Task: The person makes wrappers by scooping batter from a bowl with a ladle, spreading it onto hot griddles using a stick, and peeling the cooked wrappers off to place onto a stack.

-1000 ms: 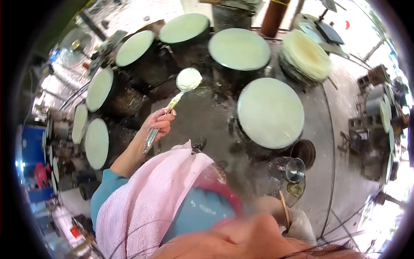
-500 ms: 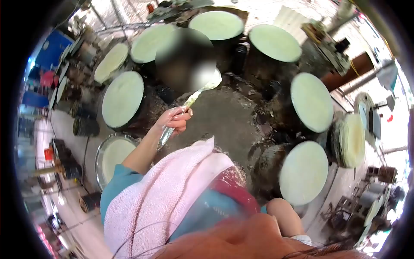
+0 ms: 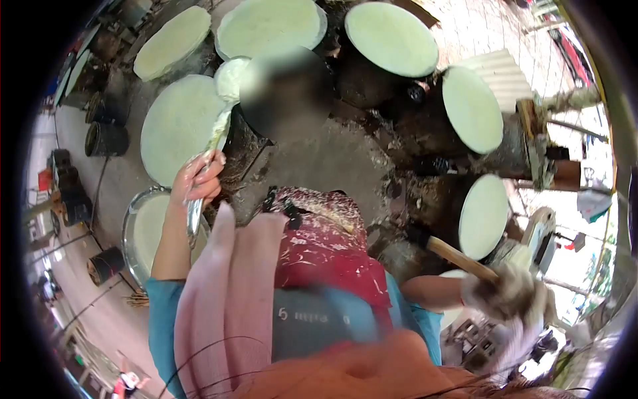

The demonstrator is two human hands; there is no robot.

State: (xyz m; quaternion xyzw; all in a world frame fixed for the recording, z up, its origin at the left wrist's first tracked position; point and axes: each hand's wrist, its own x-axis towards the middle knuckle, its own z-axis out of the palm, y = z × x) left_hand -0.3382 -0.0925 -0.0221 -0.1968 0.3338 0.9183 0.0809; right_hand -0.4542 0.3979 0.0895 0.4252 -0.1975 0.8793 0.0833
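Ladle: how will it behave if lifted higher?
The ladle is probably stiff: its long handle looks straight and metallic. Likely head-heavy, with pale batter-like stuff in its bowl. Grip may be slippery; pale smears coat the handle near the left hand.

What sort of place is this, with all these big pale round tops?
Probably a small food workshop: wide, round pale-green surfaces stand in a ring on dark bases, the left hand holds a long metal ladle with whitish paste in its bowl, and a round, shiny basin sits nearby.

Left hand [image 3: 203, 178] curled closed, forearm [image 3: 173, 239] extended; gloved right hand [image 3: 508, 292] blurred, out sideways
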